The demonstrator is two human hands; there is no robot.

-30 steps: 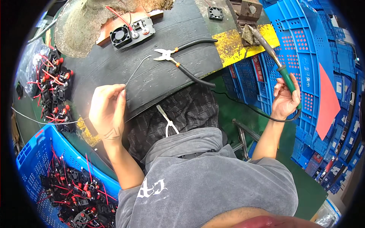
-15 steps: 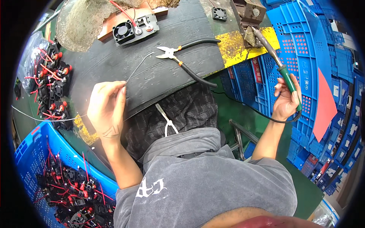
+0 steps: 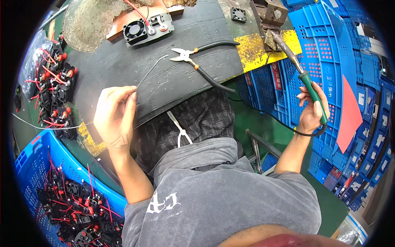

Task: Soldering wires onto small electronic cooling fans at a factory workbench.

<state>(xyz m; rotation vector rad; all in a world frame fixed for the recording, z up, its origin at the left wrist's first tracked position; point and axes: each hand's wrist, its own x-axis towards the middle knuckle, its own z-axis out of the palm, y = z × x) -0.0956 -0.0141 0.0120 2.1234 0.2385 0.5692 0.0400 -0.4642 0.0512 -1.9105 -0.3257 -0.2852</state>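
Between the thumb and fingers of my left hand [image 3: 117, 113] is a thin grey solder wire [image 3: 149, 73]. Its free end reaches forward over the dark worktop, and the rest trails off to the left. My right hand [image 3: 311, 115] is closed round the green handle of a soldering iron [image 3: 293, 57], whose tip points into a rusty metal holder [image 3: 274, 15] at the worktop's far right. Ahead of my left hand, a small black fan [image 3: 135, 31] and a grey plate with two terminals [image 3: 162, 27] sit against an orange-brown block [image 3: 117, 36]. A red wire runs to one terminal.
Cutting pliers [image 3: 186, 55] lie with jaws spread on the worktop [image 3: 173, 82]. Another small fan [image 3: 238, 15] lies farther back. Several fan assemblies with red wires [image 3: 57, 82] are piled at left, more in a blue crate [image 3: 39, 152]. Blue crates [image 3: 319, 41] stand at right.
The soldering iron and my right hand have shifted very slightly, with the tip still at the metal holder. My left hand keeps its pinch on the solder wire.
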